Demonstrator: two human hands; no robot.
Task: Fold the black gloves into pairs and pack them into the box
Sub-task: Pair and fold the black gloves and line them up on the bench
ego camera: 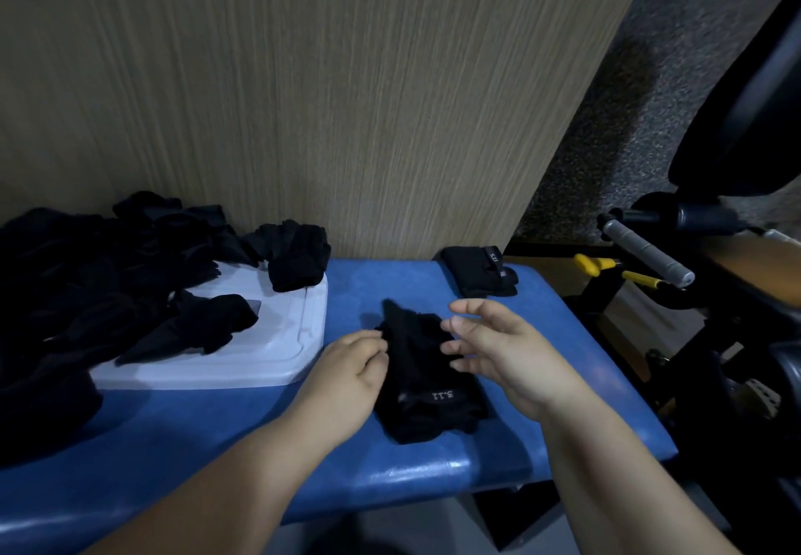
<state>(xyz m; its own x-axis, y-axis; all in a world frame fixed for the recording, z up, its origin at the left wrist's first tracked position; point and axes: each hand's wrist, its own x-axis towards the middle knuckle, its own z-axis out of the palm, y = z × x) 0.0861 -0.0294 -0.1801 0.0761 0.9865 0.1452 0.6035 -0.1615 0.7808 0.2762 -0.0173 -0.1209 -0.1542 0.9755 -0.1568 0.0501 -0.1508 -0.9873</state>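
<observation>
A black glove (422, 377) with a "5.11" cuff label lies on the blue padded bench (433, 468) between my hands. My left hand (351, 374) pinches its left edge near the fingers. My right hand (498, 348) hovers at its right side, fingers spread and fingertips touching the fabric. A folded black glove pair (479, 270) sits at the bench's far right corner. A heap of loose black gloves (108, 277) covers the left, partly lying on a white plastic lid (286, 338). No box is visible.
A wood-grain wall panel (346, 99) stands right behind the bench. To the right are dark exercise equipment, a grey handle bar (648, 253) and yellow-handled parts (615, 270) over a speckled floor.
</observation>
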